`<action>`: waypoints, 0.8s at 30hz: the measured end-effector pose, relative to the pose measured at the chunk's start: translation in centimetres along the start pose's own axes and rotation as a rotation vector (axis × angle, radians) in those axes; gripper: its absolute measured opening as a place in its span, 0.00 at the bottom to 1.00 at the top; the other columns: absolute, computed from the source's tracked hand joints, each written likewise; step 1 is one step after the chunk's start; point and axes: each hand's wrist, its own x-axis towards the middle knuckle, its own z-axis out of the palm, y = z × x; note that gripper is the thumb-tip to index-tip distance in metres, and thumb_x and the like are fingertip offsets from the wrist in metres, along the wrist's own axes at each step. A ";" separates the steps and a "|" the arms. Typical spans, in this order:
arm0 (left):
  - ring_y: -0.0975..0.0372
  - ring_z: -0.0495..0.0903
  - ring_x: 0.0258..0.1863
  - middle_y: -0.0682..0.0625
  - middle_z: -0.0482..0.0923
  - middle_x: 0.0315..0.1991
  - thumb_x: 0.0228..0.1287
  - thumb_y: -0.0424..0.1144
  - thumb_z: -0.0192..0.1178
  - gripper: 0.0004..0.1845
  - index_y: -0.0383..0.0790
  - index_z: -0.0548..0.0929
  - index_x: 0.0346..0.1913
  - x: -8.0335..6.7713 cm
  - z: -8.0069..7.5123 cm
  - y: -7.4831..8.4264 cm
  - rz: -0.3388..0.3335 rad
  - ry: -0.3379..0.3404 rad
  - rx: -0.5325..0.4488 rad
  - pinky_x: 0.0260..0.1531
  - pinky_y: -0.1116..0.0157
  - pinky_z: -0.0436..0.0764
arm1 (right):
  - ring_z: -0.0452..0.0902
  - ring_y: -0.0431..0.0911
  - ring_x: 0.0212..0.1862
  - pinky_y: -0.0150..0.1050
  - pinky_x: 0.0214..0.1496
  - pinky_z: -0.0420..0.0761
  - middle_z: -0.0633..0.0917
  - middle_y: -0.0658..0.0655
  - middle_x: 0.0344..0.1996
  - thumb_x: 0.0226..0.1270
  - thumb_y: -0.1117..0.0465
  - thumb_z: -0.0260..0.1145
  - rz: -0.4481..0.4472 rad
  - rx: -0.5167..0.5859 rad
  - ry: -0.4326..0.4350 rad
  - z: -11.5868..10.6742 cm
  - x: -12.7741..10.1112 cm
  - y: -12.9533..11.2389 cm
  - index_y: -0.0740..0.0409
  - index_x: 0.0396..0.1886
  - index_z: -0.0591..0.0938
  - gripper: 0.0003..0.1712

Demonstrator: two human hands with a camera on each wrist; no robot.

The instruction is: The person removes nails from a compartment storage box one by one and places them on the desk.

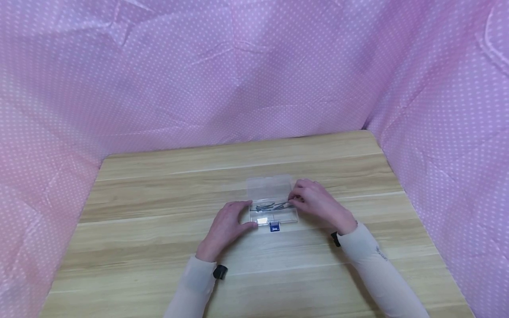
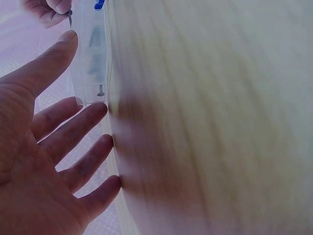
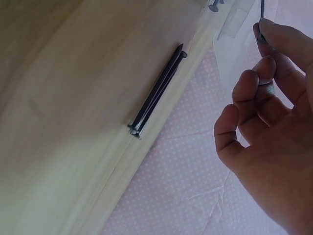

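Observation:
A clear plastic box [image 1: 292,216] sits on the table with its lid [image 1: 268,187] folded back and a blue latch [image 1: 275,226] at its front. Several metal nails [image 1: 265,206] lie in its rear compartment. My left hand [image 1: 226,223] touches the box's left end, thumb at the front corner and fingers at the back corner, fairly straight and spread. Over the right end, my right hand [image 1: 318,203] pinches a nail [image 3: 262,10] near its head between thumb and index finger. In the right wrist view, a few loose nails [image 3: 159,90] lie side by side on the table.
The wood-grain table [image 1: 159,247] extends around the box on all sides. Pink dotted cloth [image 1: 238,79] hangs along its back and sides. A black wrist strap piece [image 1: 220,272] shows at the left sleeve, another [image 1: 336,239] at the right.

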 end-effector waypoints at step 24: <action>0.47 0.73 0.68 0.43 0.79 0.66 0.57 0.54 0.77 0.39 0.42 0.78 0.69 0.1 0.1 -0.2 0.010 -0.008 0.010 0.70 0.46 0.70 | 0.80 0.48 0.42 0.48 0.48 0.83 0.84 0.50 0.37 0.63 0.64 0.77 0.007 0.006 0.080 -0.7 -1.8 1.7 0.56 0.38 0.90 0.05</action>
